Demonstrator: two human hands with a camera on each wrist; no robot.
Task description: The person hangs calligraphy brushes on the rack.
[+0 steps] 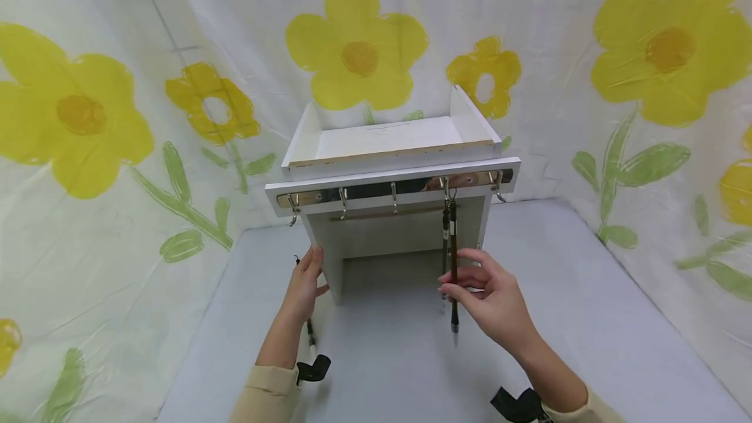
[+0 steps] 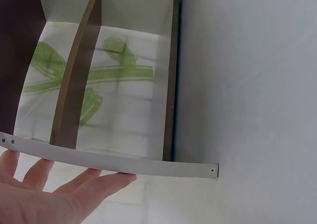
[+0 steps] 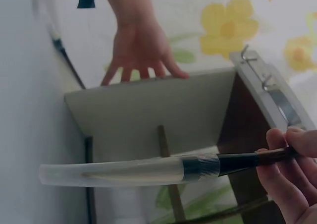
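A small white shelf (image 1: 329,240) stands on the table with a hook rail (image 1: 376,189) along its upper front. My right hand (image 1: 484,292) pinches the brown handle of a calligraphy brush (image 1: 454,250), its loop up at the fourth hook from the left. In the right wrist view a clear cap (image 3: 114,173) covers the bristles. A second brush (image 1: 445,234) hangs just behind it, partly hidden. My left hand (image 1: 305,282) rests against the shelf's left side panel, its fingers (image 2: 104,187) extended along the panel edge in the left wrist view.
Another brush (image 1: 311,331) lies on the table left of the shelf, partly hidden by my left arm. An open white tray-like top (image 1: 388,139) sits above the rail. Behind stands a white sheet with painted yellow flowers (image 1: 358,44).
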